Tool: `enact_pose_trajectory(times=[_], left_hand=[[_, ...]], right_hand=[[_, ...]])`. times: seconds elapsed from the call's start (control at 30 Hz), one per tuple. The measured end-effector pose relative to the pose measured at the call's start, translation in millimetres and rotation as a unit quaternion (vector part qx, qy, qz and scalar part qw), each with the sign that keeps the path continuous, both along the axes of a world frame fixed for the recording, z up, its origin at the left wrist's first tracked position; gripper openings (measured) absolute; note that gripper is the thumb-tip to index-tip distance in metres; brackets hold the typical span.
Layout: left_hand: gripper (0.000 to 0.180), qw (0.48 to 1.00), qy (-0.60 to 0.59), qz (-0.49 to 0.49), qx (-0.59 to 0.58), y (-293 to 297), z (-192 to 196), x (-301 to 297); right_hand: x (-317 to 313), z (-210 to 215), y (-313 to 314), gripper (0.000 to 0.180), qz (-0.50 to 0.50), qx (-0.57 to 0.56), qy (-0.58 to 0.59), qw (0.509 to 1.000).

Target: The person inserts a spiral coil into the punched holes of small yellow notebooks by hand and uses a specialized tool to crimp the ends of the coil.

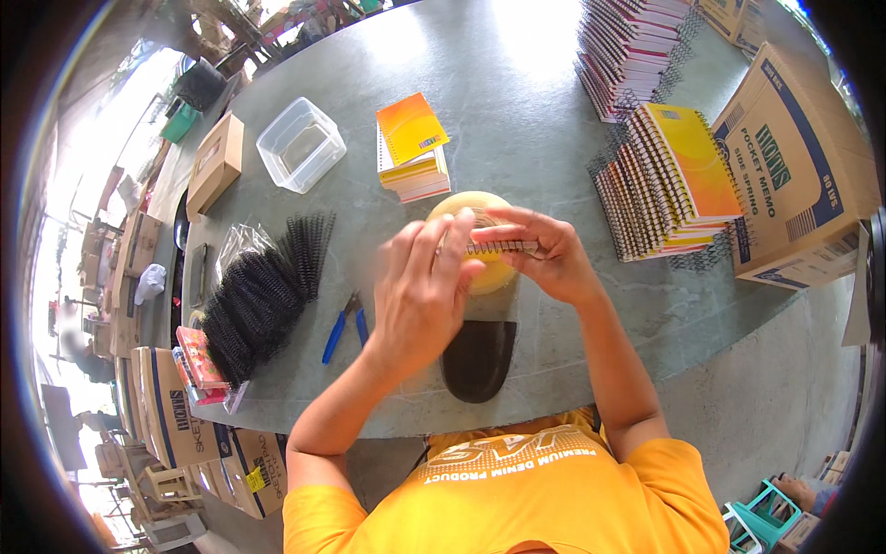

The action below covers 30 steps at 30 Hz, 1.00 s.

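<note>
Right now I see the small notebook [503,247] lying crosswise, its wire spine running left to right above the surface [517,120]. My right hand [554,258] pinches its right end; my left hand [420,286] curls closed over the left.

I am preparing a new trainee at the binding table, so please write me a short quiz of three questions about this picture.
1. True or false: the left hand and right hand both hold the small spiral notebook.
2. Which tool lies left of the hands? A) blue-handled pliers B) scissors C) stapler
3. Fill in: the heap of black spiral coils lies on the person's ____ side.

Key: 1 true; 2 A; 3 left.
</note>
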<state>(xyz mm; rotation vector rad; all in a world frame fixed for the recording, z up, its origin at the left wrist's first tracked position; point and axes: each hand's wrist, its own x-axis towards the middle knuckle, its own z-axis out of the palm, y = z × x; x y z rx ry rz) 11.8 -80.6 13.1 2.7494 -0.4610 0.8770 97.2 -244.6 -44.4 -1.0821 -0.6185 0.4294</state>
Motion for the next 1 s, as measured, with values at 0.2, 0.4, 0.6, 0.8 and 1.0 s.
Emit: enact_pose_trajectory(times=[0.2,0.4,0.6,0.8,1.0], left_hand=[[0.022,0.995,0.097,0.026,-0.019,3.2,2.6,12.4],[0.016,0.995,0.097,-0.018,-0.007,5.3,-3.9,21.7],[0.015,0.994,0.086,-0.039,-0.048,-4.0,7.5,24.8],[0.025,0.994,0.108,-0.033,-0.016,-1.7,1.1,28.8],[0.026,0.992,0.116,-0.048,0.010,-0.1,-0.1,31.9]], right_hand=[[-0.8,-20.0,-10.9,0.028,-0.048,-0.097,-0.064,0.992],[-9.0,-5.5,-4.7,0.015,-0.086,0.016,0.017,0.996],[6.4,-17.5,-15.7,0.022,-0.252,-0.163,-0.405,0.864],[-10.8,-9.6,-15.7,0.026,-0.160,-0.210,-0.118,0.957],[-12.6,-4.8,-11.6,0.020,-0.167,-0.120,-0.111,0.972]])
